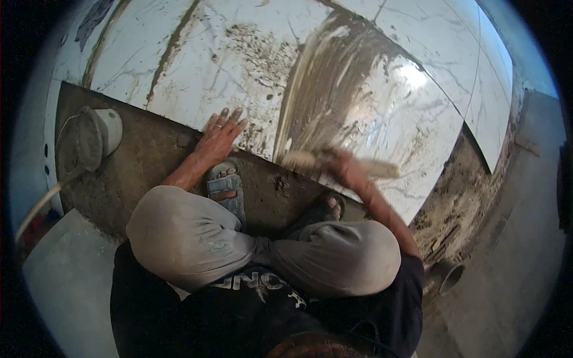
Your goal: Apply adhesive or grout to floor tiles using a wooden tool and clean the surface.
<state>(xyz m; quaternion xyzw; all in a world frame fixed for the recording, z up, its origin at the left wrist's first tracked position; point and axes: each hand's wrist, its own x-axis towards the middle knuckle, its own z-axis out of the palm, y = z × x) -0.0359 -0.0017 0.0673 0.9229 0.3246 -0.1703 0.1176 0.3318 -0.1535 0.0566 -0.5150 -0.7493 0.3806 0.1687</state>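
Observation:
My left hand (221, 136) lies with fingers spread on a white marbled floor tile (197, 95), near its front edge. Farther right, my right hand (347, 169) grips a long pale tan bar (381, 168). Motion blurs the bar, and I cannot tell whether it is wood or sponge. It is at the near edge of a tile smeared with wet brown mud (325, 83), streaked in long curved strokes. Gritty clumps (262, 56) dot the surface left of the smear.
A grey-white bucket (109, 132) leans on bare dirt at left, near a pale hose (40, 209). Loose dirt (459, 185) borders the tiles at right. Behind my right elbow stands a round metal container (450, 277). A pale slab (65, 268) lies at lower left.

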